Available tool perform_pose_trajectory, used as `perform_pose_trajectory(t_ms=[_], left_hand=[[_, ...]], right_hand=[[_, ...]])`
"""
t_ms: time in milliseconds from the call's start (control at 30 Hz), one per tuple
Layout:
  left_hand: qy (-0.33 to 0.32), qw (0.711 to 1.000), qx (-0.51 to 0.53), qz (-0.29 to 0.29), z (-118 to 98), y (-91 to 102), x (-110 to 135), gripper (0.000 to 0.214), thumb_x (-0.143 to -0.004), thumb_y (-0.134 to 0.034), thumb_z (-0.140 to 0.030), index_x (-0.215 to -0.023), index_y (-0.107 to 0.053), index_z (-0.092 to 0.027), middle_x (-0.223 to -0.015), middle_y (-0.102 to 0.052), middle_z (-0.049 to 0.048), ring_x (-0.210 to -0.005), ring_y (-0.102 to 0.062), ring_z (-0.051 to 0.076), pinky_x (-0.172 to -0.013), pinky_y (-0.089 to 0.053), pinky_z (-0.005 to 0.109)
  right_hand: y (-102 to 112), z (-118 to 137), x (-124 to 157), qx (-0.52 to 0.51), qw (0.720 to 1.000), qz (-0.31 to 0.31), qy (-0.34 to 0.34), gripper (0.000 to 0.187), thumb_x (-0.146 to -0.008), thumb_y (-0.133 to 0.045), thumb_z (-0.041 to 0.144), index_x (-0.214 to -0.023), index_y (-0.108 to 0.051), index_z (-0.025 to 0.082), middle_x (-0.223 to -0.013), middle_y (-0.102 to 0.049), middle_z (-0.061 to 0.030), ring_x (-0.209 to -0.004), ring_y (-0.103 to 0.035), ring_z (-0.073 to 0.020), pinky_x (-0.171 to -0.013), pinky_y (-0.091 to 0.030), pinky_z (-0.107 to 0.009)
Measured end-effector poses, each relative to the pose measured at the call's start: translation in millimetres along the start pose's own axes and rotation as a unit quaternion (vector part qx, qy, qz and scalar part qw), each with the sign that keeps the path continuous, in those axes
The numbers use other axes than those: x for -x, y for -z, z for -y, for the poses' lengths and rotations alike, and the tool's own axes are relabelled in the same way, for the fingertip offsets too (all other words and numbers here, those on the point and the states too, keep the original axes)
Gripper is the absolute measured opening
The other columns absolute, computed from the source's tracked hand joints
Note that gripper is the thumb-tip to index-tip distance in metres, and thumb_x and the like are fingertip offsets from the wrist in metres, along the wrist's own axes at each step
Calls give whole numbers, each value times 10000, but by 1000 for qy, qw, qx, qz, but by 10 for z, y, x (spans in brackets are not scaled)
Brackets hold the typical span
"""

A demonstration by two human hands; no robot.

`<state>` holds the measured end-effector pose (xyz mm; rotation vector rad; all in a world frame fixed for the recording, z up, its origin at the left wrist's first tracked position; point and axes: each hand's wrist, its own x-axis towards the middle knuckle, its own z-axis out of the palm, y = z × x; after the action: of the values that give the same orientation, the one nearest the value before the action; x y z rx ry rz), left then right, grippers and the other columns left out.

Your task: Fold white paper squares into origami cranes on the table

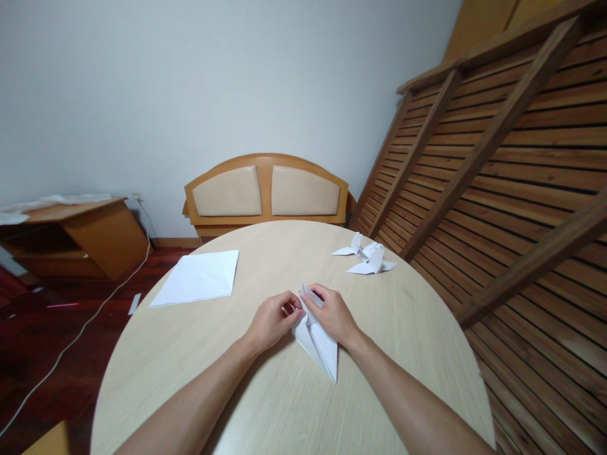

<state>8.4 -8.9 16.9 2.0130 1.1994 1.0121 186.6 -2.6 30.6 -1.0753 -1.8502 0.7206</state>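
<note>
A partly folded white paper piece lies on the round pale wooden table, its long point aimed toward me. My left hand pinches its upper end from the left, fingers curled. From the right, my right hand grips the same end, fingers closed over the fold. Both hands meet at the paper's top.
A stack of flat white sheets lies at the table's left. Two finished folded paper figures sit at the far right. A slatted wooden frame leans at the right, a headboard stands behind, a low cabinet at left.
</note>
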Motion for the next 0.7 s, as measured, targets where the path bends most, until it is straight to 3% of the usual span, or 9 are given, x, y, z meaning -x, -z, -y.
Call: perform_pose_trajectory(t_ms=[100, 233, 400, 567, 700], left_hand=[[9, 1000, 3, -7, 12, 13, -8, 115, -862, -602, -294, -850, -624, -182, -762, -665, -6, -624, -584, 126, -588, -436, 227], [19, 999, -31, -27, 59, 57, -30, 107, -854, -591, -274, -814, -635, -185, -717, -642, -15, -621, -566, 131, -590, -402, 232], [52, 993, -98, -47, 115, 82, -36, 140, -875, -584, -321, -932, -655, -214, -675, -608, -30, -616, -561, 143, -588, -372, 234], [90, 984, -136, -74, 131, 72, -34, 242, -942, -492, -346, -1138, -579, -234, -693, -631, -28, -614, -585, 150, -569, -347, 230], [97, 985, -94, -103, 175, 89, -45, 473, -931, -504, -334, -1375, -412, -198, -740, -661, -18, -656, -622, 165, -584, -371, 235]], right_hand=[[5, -35, 6, -1, 1000, 0, 8, 236, -924, -568, 311, -1112, -677, 216, -1049, -726, -43, -955, -674, -202, -862, -503, -316], [-2, -71, 33, 38, 999, 8, 16, 625, -810, -714, 350, -1384, -497, 229, -1295, -629, -99, -1159, -606, -240, -1001, -468, -395], [-13, -118, 74, 80, 995, 57, 35, 948, -693, -803, 297, -1508, -318, 267, -1382, -550, -97, -1246, -542, -252, -1059, -425, -427], [-7, -170, 92, 93, 990, 103, 29, 998, -702, -792, 264, -1538, -247, 252, -1418, -525, -114, -1285, -510, -264, -1087, -391, -441], [7, -127, 98, 85, 989, 117, 21, 837, -735, -763, 254, -1465, -355, 220, -1422, -522, -140, -1293, -507, -270, -1079, -389, -434]])
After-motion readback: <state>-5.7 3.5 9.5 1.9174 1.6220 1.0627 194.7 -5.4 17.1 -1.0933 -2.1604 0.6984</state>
